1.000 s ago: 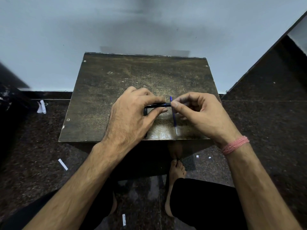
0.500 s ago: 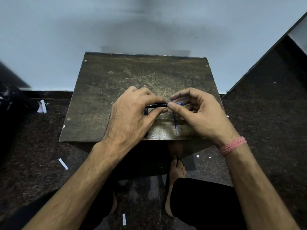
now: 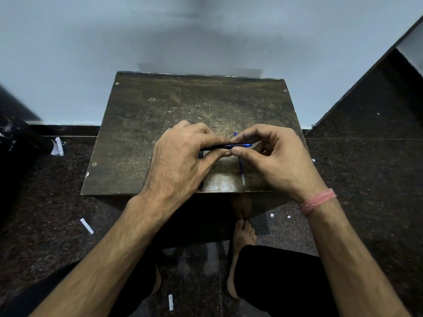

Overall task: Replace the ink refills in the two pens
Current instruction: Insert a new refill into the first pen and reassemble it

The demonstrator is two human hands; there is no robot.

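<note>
My left hand [image 3: 180, 159] grips a dark pen barrel [image 3: 217, 147] held level above the small wooden table [image 3: 142, 124]. My right hand [image 3: 272, 156] pinches the same pen at its right part, where a blue end [image 3: 246, 145] sticks out past the fingertips. A blue ink refill [image 3: 241, 170] lies on the table below the hands, pointing towards the front edge. A second dark pen part [image 3: 201, 184] lies mostly hidden under my left hand near the front edge.
The table stands against a pale wall on a dark speckled floor. Paper scraps [image 3: 86, 226] lie on the floor to the left and right. My bare foot [image 3: 242, 234] and dark trouser legs show below the table's front edge.
My right hand has closed in on the pen's right end. A blue end now shows sticking out to the right of the barrel. The left hand has hardly moved.
</note>
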